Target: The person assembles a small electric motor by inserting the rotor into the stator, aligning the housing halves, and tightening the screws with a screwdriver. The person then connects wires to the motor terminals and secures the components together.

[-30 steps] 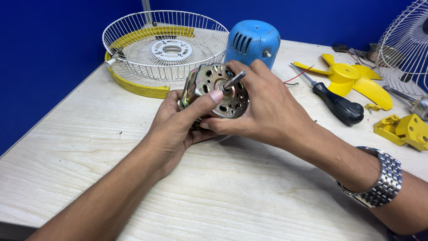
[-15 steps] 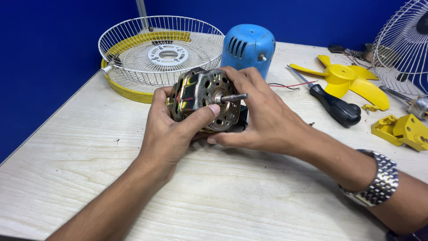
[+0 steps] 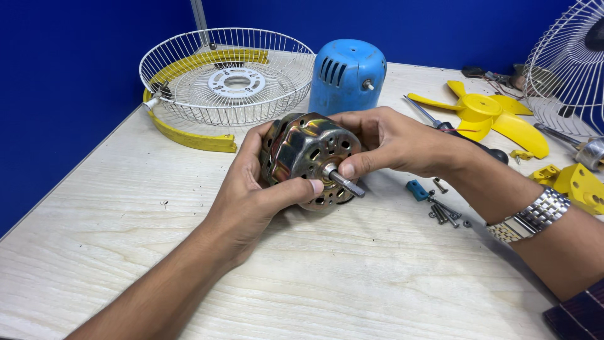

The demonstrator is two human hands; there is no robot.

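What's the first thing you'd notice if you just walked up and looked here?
The shiny metal fan motor in the middle, held by the left hand while the right hand pinches its shaft. Behind it stand a blue motor cover and a white wire fan guard; yellow fan blades lie at right.

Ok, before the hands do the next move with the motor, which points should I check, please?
1. Left hand holds the motor from below: ok.
2. Right hand has its thumb at the shaft: ok.
3. Shaft straight: cannot tell.
4. Loose screws lie apart from the hands: ok.
5. Screwdriver within reach: ok.
6. Motor wires free: cannot tell.
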